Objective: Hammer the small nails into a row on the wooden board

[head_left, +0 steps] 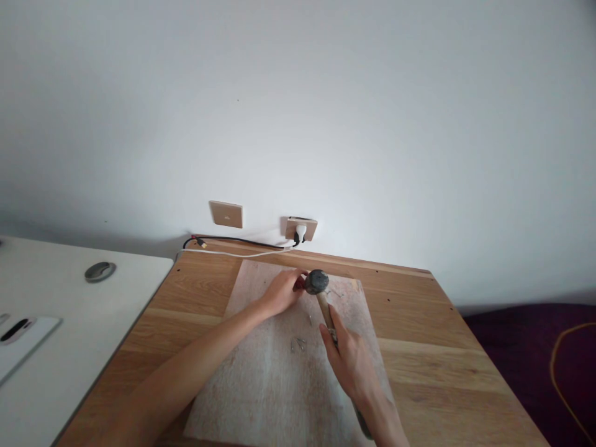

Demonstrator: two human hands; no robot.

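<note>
One hammer (pixel 318 283) is gripped in the right hand (pixel 349 354), its head above the far part of one board (pixel 261 379). The left hand (pixel 284 292) curls just left of it; I cannot tell what it holds. Small nails (pixel 300 343) lie nearer, too fine to count. Beyond: one table (pixel 419 347), two wall plates (pixel 226 215).

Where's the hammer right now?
In the head view, the hammer is gripped in the right hand, over the far part of the pale board, its dark head just right of the left hand.
</note>
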